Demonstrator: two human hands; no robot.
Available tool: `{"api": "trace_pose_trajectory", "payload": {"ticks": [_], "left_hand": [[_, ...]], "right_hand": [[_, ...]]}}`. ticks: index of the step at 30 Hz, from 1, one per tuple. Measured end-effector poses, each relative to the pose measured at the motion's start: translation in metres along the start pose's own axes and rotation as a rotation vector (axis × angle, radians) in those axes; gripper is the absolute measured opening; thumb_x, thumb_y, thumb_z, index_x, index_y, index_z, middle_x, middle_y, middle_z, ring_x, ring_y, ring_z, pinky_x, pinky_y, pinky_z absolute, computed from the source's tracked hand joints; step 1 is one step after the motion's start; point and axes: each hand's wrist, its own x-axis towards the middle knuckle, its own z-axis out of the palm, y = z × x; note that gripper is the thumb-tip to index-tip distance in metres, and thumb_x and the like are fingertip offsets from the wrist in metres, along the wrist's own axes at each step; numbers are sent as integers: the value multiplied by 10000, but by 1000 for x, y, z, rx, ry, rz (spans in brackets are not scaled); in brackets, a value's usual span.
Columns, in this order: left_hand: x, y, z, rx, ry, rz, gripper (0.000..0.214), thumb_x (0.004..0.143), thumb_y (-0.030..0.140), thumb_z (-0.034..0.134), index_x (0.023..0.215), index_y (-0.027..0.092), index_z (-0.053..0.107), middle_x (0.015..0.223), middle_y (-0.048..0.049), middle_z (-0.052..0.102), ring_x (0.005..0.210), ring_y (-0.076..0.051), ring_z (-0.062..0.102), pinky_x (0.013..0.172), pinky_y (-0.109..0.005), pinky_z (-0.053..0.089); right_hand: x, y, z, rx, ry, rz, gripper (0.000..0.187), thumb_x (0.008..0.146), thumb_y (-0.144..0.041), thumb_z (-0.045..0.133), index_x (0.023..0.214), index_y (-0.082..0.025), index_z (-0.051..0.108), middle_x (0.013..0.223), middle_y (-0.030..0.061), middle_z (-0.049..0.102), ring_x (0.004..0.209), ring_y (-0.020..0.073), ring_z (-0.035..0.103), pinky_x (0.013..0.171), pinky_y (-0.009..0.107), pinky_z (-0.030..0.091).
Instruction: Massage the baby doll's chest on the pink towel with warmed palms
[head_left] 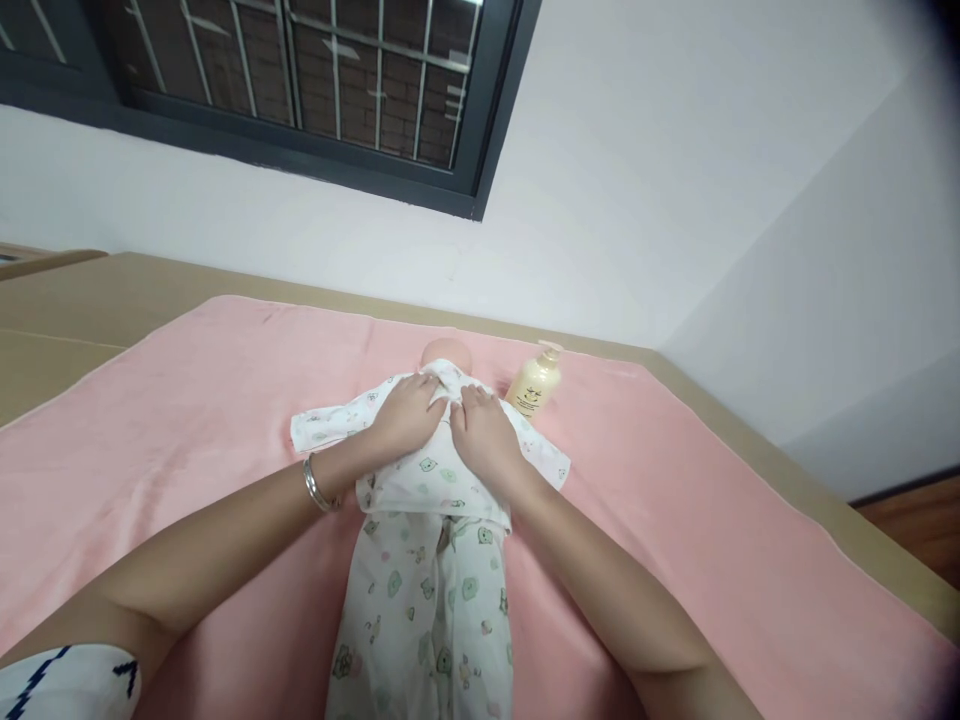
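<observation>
Doll [431, 488] lies stretched out on a pink cloth [217, 430], under two palms

From where I stand, it lies with its round head pointing toward the wall [360, 225], dressed in a white top and white trousers [420, 620] printed with small green figures. Whether it is face up or face down, I can't tell. Its sleeves reach out to either side.

The left hand [409, 415] rests palm down on the upper part of the top, fingers open and laid along the fabric, thumb held apart. The right hand [487, 435] mirrors it just beside, fingers loosely extended and close together, thumb apart. Neither has hold of anything; the fabric is rumpled between them near the collar.

A silvery bracelet [316, 485] circles the left wrist. Near the doll's shoulder, on the right hand's side, is a pale yellow pump bottle [538, 380]. Tan boards [157, 285] show around the cloth, and above is a dark-framed, barred window [480, 150].
</observation>
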Motion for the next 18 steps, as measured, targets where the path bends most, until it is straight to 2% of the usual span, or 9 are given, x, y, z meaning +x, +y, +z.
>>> {"api": "trace_pose_trajectory", "payload": {"ticks": [2, 4, 8, 11, 16, 18], "left_hand": [[11, -9, -6, -113, -30, 9, 406, 982, 293, 299, 1100, 146, 658, 1178, -124, 689, 1153, -251, 615, 1055, -414, 469], [13, -11, -6, -128, -30, 1, 418, 987, 282, 274, 1034, 149, 669, 1111, -116, 705, 1083, -242, 640, 1016, -404, 492], [-6, 6, 7, 90, 55, 11, 405, 960, 236, 337, 1230, 88, 599, 1313, -183, 611, 1276, -302, 530, 1127, -471, 391], [-19, 18, 11, 158, 95, 46, 423, 939, 206, 371, 1299, 90, 561, 1391, -179, 554, 1337, -296, 476, 1166, -440, 358], [-6, 10, 1, 70, 9, 28, 366, 949, 244, 355, 1194, 152, 610, 1275, -124, 634, 1239, -273, 549, 1102, -442, 417], [1, 3, 0, 40, -22, 49, 351, 948, 254, 352, 1170, 164, 609, 1250, -113, 646, 1220, -266, 560, 1092, -448, 419]], "right_hand": [[-10, -11, -4, -52, 13, -50, 484, 1011, -250, 306, 1391, -21, 497, 1437, 211, 510, 1386, 296, 423, 1191, 430, 232], [-12, -13, -7, -46, 15, -81, 477, 1010, -252, 315, 1390, -36, 506, 1442, 202, 508, 1387, 282, 424, 1185, 408, 248], [7, 10, -8, 111, -23, -61, 467, 1026, -334, 340, 1396, -101, 503, 1458, 160, 504, 1375, 250, 434, 1140, 387, 321], [18, 22, -5, 157, -41, -53, 455, 1013, -342, 381, 1409, -143, 484, 1461, 134, 505, 1357, 253, 446, 1141, 421, 313], [2, 3, -4, 73, 20, -58, 454, 988, -246, 356, 1368, -52, 510, 1410, 194, 538, 1350, 290, 451, 1156, 416, 288], [-3, -3, -5, 87, 29, -77, 426, 971, -212, 358, 1327, -82, 551, 1375, 172, 574, 1318, 276, 486, 1131, 386, 327]]}}
